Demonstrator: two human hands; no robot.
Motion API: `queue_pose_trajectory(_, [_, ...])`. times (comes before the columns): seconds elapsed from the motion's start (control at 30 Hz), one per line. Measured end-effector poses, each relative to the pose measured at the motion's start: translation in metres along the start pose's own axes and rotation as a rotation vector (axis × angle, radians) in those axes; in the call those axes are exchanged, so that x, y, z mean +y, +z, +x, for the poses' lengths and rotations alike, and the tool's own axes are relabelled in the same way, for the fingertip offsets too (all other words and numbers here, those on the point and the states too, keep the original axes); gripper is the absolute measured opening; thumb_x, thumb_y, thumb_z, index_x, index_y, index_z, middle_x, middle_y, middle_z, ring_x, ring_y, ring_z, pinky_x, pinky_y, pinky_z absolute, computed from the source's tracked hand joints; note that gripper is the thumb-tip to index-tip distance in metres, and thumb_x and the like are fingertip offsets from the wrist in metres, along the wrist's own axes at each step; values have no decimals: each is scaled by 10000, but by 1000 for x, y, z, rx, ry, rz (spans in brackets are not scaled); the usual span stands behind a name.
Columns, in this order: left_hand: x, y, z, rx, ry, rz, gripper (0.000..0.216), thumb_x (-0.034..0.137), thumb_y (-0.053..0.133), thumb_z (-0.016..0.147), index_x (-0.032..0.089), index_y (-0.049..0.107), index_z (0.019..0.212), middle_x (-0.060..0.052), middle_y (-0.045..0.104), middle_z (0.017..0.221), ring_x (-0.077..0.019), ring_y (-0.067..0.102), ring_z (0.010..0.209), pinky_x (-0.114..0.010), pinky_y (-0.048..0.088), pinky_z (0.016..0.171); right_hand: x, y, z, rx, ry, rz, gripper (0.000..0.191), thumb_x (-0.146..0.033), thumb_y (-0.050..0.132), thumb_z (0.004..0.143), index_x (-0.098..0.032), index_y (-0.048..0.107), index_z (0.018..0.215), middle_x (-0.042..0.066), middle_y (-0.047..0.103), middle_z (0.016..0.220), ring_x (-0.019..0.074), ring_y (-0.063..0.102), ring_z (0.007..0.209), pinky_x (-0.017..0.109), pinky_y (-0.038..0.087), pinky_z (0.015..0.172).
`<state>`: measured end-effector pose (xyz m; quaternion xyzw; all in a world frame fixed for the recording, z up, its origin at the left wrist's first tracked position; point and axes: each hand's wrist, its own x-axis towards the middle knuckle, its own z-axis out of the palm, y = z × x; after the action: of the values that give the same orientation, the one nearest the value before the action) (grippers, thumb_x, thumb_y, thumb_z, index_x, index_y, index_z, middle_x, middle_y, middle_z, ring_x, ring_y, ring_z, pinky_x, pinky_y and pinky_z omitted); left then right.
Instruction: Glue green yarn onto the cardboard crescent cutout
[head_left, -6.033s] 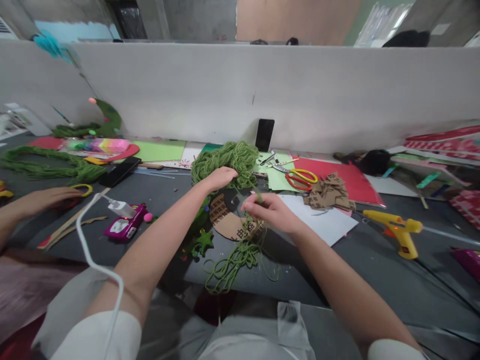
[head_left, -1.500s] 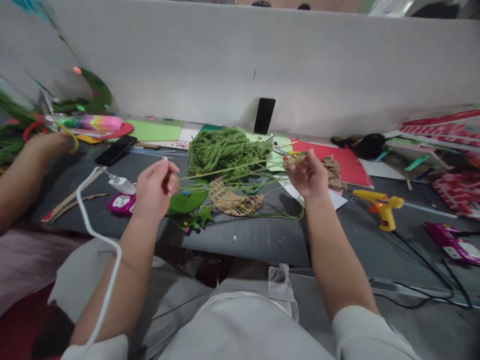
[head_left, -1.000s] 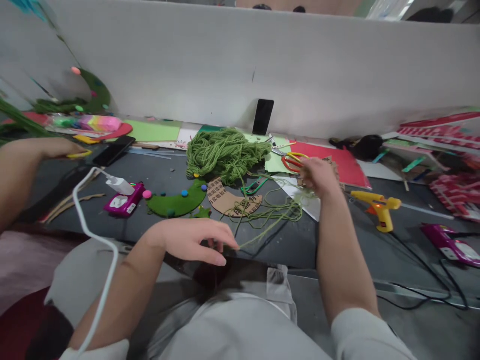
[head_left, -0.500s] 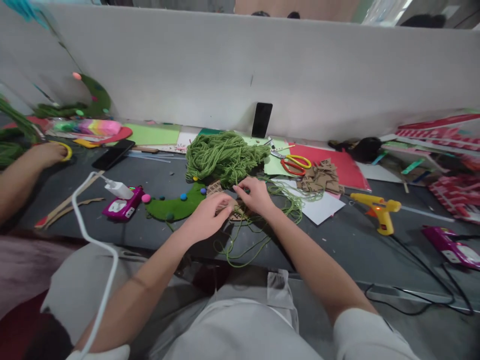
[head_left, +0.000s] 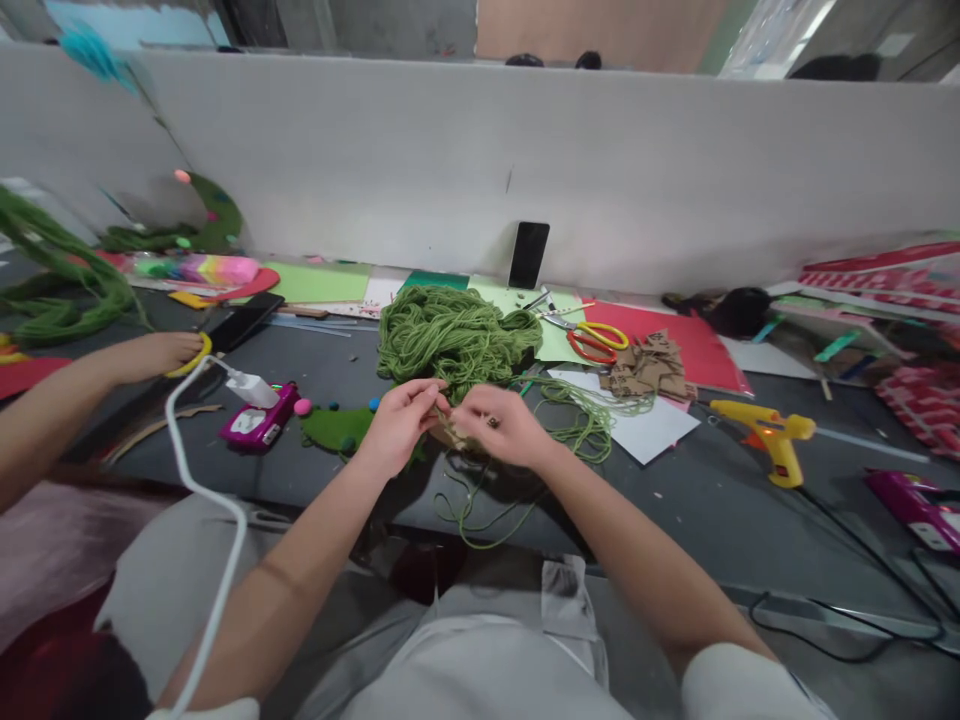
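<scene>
My left hand (head_left: 405, 422) is closed, thumb and fingers pinched at the edge of a small brown printed cardboard piece (head_left: 452, 436). My right hand (head_left: 504, 428) curls over the other side of that piece; what its fingers grip is hidden. Thin green yarn strands (head_left: 480, 543) loop below the hands down to the table edge. Just behind them lies a big heap of green yarn (head_left: 457, 335). Left of my left hand is a green felt crescent (head_left: 335, 428) with coloured pompoms, partly covered by the hand.
Right of the yarn lie scissors (head_left: 592, 340), cardboard scraps (head_left: 651, 368) and white paper (head_left: 652, 430). A yellow glue gun (head_left: 772, 432) rests farther right. A purple power strip (head_left: 259, 420) with a white cable is at left, near a co-worker's hand (head_left: 169, 352) at yellow-handled scissors. A phone (head_left: 529, 255) leans on the partition.
My hands have come closer together around the cardboard piece; my left hand has moved up and its fingers have closed. The co-worker's hand has moved right. The view has tilted slightly.
</scene>
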<state>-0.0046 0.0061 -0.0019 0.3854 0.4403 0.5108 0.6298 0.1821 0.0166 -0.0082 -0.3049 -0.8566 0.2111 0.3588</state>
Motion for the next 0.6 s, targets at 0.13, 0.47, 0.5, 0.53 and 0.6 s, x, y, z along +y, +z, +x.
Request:
queue_pose_trajectory(0.13, [-1,1,-1,-36,46,119,300,390,757,787,146,682,945,-10,651,714,-79,540,539,-196,413,478,24,-1,16,125,94,-165,339,-284,397,1020,-163,635,1229,143,637,1276,225,563,1191,384,441,1020])
queue_pose_trajectory(0.47, [9,-6,-1,-125,10,42,276,306,825,707,97,702,838,-4,583,596,-2,342,433,-151,200,414,52,16,39,12,304,-634,502,-151,502,902,-200,552,1399,126,547,1433,313,467,1291,475,408,1008])
queue_pose_trajectory(0.5, [11,-7,-1,-125,5,29,275,297,830,699,94,704,835,-2,579,589,1,342,428,-148,201,411,54,16,43,22,312,-627,514,-127,501,888,-200,558,1393,131,552,1426,319,469,1290,481,410,1005])
queue_pose_trajectory(0.53, [14,-8,-1,-120,4,18,270,285,832,695,90,706,833,-1,578,587,3,342,422,-146,205,407,55,15,46,28,313,-602,521,-113,505,877,-198,565,1387,136,555,1421,322,471,1290,486,412,1007])
queue_pose_trajectory(0.6, [21,-12,-1,-89,18,-10,255,257,830,691,86,712,840,-5,592,602,5,349,415,-142,220,398,58,9,50,16,252,-469,504,-133,539,869,-197,581,1368,140,555,1422,313,479,1299,481,417,1031])
